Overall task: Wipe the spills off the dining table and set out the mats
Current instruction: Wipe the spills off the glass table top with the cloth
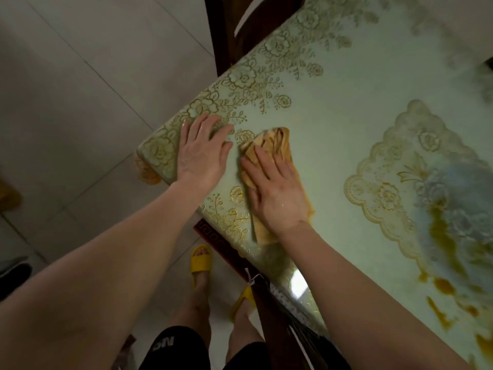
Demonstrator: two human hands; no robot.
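- Two hands lie flat on the table (333,124). The left hand (202,153) rests released, fingers spread, on the gold floral border near the rounded corner. The right hand (274,193) presses straight fingers onto the cloth (277,140) without curling round it.
- Cloth: soft, tan-yellow, crumpled into a long folded wad just at 3 o'clock of the left hand. Its bunched end shows past the right fingertips.
- Table cover: glossy, smooth, pale green, with gold rose-and-leaf tracery along the edges.
- Spill (440,231): blurred orange-brown streaks and blots at 4 o'clock of the cloth, well apart from it.
- Scalloped, lace-shaped panel (386,182) at 3 o'clock of the cloth; I cannot tell whether it is a loose mat or print.
- Dark wooden chair (222,36) at 12 o'clock; grey floor (80,89) tiles at 9; yellow slippers (200,260) at 6.
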